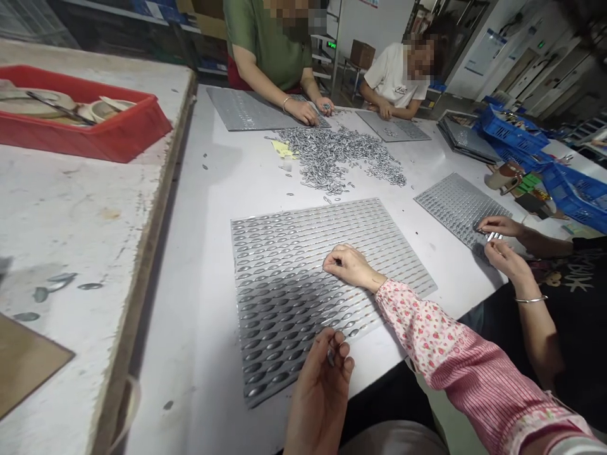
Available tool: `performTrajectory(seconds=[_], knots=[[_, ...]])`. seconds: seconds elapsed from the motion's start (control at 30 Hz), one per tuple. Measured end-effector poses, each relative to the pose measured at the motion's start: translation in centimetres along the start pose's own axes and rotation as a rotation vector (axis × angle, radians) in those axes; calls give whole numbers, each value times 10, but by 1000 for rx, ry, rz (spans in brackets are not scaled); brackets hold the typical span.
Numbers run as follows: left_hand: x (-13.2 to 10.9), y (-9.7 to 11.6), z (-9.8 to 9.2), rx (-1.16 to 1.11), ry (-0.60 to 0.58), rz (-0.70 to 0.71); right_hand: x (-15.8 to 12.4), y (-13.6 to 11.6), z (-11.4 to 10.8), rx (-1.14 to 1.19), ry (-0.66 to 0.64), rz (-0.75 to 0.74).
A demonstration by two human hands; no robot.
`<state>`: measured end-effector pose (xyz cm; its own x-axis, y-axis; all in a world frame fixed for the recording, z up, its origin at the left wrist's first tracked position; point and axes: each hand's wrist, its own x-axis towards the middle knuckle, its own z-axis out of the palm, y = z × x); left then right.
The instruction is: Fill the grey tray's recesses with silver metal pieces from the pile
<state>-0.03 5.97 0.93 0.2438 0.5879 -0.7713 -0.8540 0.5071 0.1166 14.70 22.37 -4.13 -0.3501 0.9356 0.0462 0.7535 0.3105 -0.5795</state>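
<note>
A grey metal tray (284, 253) with rows of oval pockets lies on the white table in front of me. My left hand (322, 385) hovers at its near edge, fingers curled around a few small silvery oval pieces (331, 356). My right hand (348, 265), in a floral pink sleeve, rests on the tray's middle with fingers bent down onto the pockets. Beyond the tray lies a loose pile of the same silvery pieces (332, 155).
A person at my right works with both hands (497, 243) on a smaller tray (450, 202). Two more people sit across the table with their own trays (246, 110). A red bin (85, 117) stands on the left bench; blue crates (545, 151) stand far right.
</note>
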Motion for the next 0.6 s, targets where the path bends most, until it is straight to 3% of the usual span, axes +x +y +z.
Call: performTrajectory(seconds=[0.17, 0.33, 0.6], knots=[[-1, -2, -1, 21, -27, 16, 2, -1, 2, -5, 22, 12], [0, 3, -1, 2, 4, 43, -5, 3, 1, 185, 56, 31], [1, 13, 6, -8, -26, 88, -11, 3, 5, 105, 81, -62]])
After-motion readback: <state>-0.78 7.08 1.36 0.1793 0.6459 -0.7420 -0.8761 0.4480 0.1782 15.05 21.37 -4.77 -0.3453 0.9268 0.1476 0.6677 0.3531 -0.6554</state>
